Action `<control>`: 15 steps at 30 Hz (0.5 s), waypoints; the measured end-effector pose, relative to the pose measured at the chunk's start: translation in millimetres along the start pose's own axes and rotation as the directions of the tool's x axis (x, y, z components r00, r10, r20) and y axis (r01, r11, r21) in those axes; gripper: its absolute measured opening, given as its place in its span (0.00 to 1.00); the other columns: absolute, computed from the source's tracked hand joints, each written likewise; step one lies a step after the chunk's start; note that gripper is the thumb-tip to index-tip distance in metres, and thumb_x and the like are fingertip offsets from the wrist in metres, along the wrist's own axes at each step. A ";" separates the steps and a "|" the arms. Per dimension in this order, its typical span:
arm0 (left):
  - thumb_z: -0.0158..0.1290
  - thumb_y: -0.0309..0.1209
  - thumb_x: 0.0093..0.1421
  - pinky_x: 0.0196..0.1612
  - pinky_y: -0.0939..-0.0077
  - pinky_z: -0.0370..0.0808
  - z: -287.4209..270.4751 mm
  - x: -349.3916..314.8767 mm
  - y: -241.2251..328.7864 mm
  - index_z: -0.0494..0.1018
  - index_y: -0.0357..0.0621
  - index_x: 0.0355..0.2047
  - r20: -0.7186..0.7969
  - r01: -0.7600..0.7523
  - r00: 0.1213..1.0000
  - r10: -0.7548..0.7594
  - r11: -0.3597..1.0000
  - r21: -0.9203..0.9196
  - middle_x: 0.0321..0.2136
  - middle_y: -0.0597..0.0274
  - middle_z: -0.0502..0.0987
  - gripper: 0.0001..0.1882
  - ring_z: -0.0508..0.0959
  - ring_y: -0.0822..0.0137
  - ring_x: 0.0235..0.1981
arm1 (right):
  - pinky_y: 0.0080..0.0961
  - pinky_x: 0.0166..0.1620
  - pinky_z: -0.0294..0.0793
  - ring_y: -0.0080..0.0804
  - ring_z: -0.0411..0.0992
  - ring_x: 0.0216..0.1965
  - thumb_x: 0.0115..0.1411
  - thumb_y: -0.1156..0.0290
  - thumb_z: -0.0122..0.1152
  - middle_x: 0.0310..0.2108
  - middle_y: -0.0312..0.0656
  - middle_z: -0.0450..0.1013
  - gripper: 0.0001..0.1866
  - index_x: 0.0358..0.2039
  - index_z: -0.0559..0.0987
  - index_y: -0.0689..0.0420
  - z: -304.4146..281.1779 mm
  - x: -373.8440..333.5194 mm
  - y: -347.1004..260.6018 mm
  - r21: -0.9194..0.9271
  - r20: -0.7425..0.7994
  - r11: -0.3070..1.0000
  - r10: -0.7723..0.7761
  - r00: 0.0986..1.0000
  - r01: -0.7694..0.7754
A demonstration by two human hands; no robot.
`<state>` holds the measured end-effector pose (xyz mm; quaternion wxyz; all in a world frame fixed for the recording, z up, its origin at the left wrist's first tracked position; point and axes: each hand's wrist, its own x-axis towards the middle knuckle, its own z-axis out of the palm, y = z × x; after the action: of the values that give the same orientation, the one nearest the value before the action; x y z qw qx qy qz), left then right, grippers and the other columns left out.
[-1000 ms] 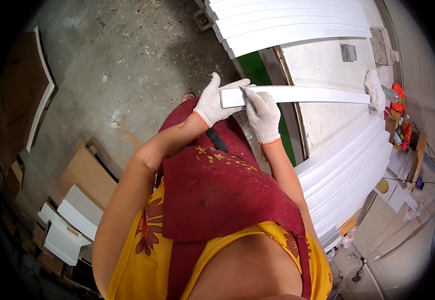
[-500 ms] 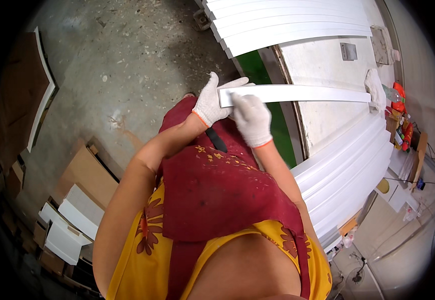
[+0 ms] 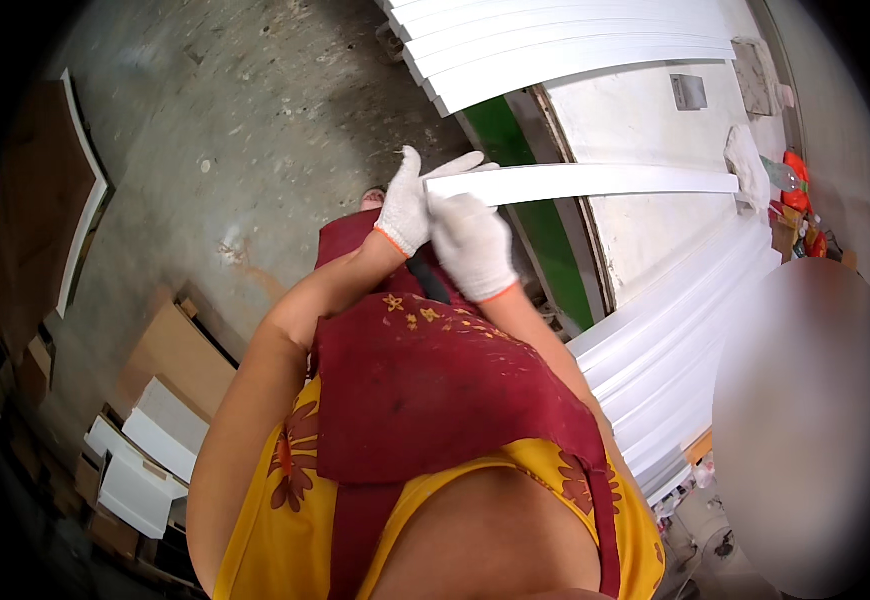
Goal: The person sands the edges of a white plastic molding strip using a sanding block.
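A long white strip [image 3: 605, 180] lies across the white worktop, and its near end juts out over the edge toward me. My left hand [image 3: 405, 208], in a white knit glove with an orange cuff, is at that end. Its thumb points up and its fingers stretch out behind and under the strip. Close beside it, my right hand [image 3: 475, 248], gloved alike, is curled against the strip's near end and smeared by motion. Whether anything small is inside its fingers is hidden.
White strips lie layered on the far worktop [image 3: 565, 50], with more stacked strips [image 3: 675, 330] on the near right. A small grey box [image 3: 688, 92] and a white cloth [image 3: 745, 165] sit there. Boards [image 3: 180, 360] lean at lower left. A blurred patch covers the right.
My right hand has slid left and slightly down at the strip's end. My left hand has shifted only slightly. A blurred patch now covers the right side.
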<state>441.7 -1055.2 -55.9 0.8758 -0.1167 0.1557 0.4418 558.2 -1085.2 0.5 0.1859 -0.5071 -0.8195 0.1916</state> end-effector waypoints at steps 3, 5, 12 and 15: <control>0.20 0.73 0.63 0.69 0.41 0.57 -4.5 -4.2 1.4 0.47 0.33 0.71 0.085 -0.010 0.996 0.011 1.000 -0.017 0.70 0.37 0.53 0.56 0.56 0.39 0.70 | 0.32 0.39 0.77 0.41 0.76 0.34 0.57 0.77 0.62 0.32 0.44 0.77 0.12 0.42 0.82 0.55 2.3 -2.5 -10.4 0.130 0.035 0.991 0.012 0.999 -0.016; 0.20 0.73 0.63 0.70 0.40 0.56 -12.3 -3.2 5.4 0.47 0.33 0.71 0.094 0.010 0.996 0.001 0.994 -0.108 0.70 0.37 0.52 0.56 0.54 0.39 0.71 | 0.31 0.41 0.77 0.39 0.77 0.35 0.58 0.77 0.62 0.34 0.45 0.77 0.11 0.42 0.83 0.56 -22.9 -5.0 5.8 0.322 -0.108 0.945 0.103 0.989 -0.063; 0.22 0.71 0.65 0.69 0.37 0.55 -4.1 2.4 1.2 0.56 0.28 0.68 -0.055 0.066 0.996 -0.070 0.995 -0.080 0.67 0.36 0.60 0.54 0.60 0.39 0.68 | 0.37 0.39 0.77 0.45 0.76 0.33 0.56 0.78 0.59 0.32 0.46 0.77 0.10 0.39 0.82 0.58 -39.1 -12.4 96.8 -0.062 -0.424 0.965 0.205 0.882 -0.254; 0.25 0.71 0.65 0.69 0.49 0.61 -21.4 -0.2 4.6 0.58 0.32 0.68 0.113 0.135 0.986 -0.122 0.984 -0.115 0.64 0.36 0.64 0.53 0.67 0.45 0.64 | 0.41 0.33 0.76 0.47 0.75 0.29 0.52 0.78 0.60 0.26 0.44 0.73 0.05 0.30 0.79 0.54 -4.8 -5.3 25.0 -0.035 -0.187 0.998 0.048 0.981 -0.056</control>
<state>434.2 -1060.0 -75.9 0.9007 -0.1563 0.0740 0.3985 581.8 -1079.0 -8.5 0.2464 -0.5476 -0.7887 0.1317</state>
